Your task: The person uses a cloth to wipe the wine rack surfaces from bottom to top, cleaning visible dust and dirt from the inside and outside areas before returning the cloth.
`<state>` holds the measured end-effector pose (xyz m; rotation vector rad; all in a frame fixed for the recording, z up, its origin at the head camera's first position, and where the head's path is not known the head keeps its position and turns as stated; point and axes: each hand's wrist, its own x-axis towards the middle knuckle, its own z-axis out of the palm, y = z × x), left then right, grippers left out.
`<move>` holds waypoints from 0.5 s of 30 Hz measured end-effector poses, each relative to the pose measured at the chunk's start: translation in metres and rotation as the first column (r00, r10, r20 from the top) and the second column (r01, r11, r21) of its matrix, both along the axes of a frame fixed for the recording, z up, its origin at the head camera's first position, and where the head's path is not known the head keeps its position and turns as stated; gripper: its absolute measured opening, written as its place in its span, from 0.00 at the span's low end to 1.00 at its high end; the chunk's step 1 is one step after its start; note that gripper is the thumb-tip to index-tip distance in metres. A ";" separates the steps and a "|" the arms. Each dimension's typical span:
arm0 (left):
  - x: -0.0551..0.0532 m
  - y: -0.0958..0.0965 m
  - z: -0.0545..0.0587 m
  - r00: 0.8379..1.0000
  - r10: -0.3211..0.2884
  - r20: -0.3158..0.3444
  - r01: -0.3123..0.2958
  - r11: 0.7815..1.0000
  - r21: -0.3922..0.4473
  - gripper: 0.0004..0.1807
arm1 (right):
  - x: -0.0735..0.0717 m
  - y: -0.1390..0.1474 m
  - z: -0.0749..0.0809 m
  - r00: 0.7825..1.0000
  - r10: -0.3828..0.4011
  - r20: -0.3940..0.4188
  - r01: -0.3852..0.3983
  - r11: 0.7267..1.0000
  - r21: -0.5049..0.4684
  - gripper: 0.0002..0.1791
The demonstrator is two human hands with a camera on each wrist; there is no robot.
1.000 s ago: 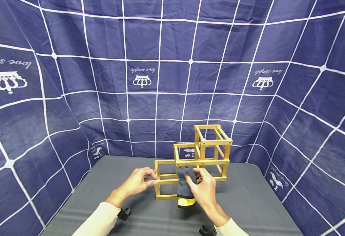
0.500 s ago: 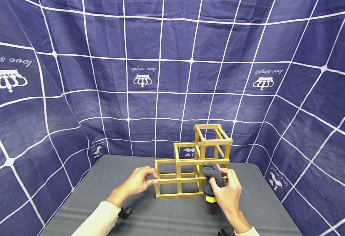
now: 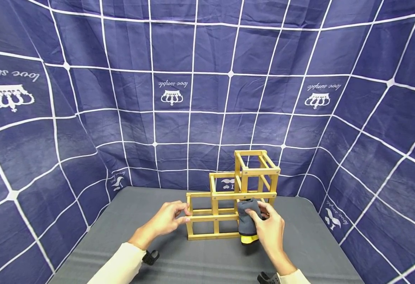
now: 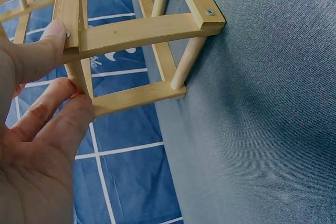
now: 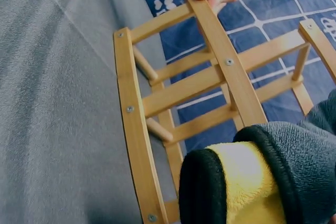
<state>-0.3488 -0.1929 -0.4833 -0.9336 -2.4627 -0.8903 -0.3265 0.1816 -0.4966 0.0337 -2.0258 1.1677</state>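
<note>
A stepped wooden rack [image 3: 214,217] stands on the grey surface, its tallest part at the right. My left hand [image 3: 170,217] pinches the rack's left end; the left wrist view shows the thumb [image 4: 55,38] on the front bar and fingertips behind it. In my right hand [image 3: 269,225] is a folded cloth [image 3: 247,217], dark grey on one side and yellow on the other with a black edge. It lies against the front of the rack near the lower right section, hiding part of the bars. Up close in the right wrist view, the cloth [image 5: 252,182] overlaps the front bar.
A grey cloth-covered tabletop [image 3: 200,260] lies under the rack. Behind and at both sides hangs a blue curtain [image 3: 207,94] with white grid lines. Dark straps [image 3: 150,257] sit at both wrists.
My right hand has carried the cloth to the right along the rack's front, then slightly back left. My left hand and the rack have stayed in place.
</note>
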 end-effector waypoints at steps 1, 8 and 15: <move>0.000 0.000 0.000 1.000 0.002 -0.001 -0.002 1.000 0.000 0.08 | -0.001 -0.002 0.000 1.000 -0.003 0.017 0.003 1.000 -0.002 0.23; 0.001 -0.001 0.001 0.999 -0.015 0.033 0.015 1.000 0.006 0.07 | -0.013 -0.013 0.003 0.998 -0.046 0.030 0.046 0.999 0.021 0.17; 0.000 -0.001 0.002 1.000 -0.016 0.004 0.016 1.000 0.005 0.08 | -0.018 -0.013 0.003 0.999 -0.032 0.031 0.028 0.990 0.138 0.23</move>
